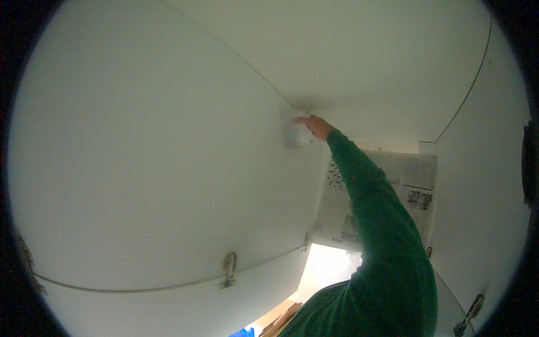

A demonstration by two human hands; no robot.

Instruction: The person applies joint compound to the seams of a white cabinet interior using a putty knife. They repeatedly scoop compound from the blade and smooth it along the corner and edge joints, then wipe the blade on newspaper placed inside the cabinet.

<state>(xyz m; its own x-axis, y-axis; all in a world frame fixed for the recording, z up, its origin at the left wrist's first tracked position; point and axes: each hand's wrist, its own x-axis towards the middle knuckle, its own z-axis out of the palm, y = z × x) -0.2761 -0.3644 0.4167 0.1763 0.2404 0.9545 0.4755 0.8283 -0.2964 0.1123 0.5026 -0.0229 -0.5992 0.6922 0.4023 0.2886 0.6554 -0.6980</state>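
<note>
Green sleeve (387,224) stretched up to a white corner

The right hand (316,126) is at a pale, cloudy thing (293,136) on the left white wall (157,168), close to the corner. This thing is blurry. It looks a bit taller than wide, so its long way seems to go up and down. I cannot tell which end is its front. The fingers point left, over its top right part. They look bent, but I cannot tell if they grip it or just touch it. The left hand is out of sight, so I cannot tell how it is. Newspaper (418,174) hangs behind the sleeve, above a bright gap (328,267).
</note>
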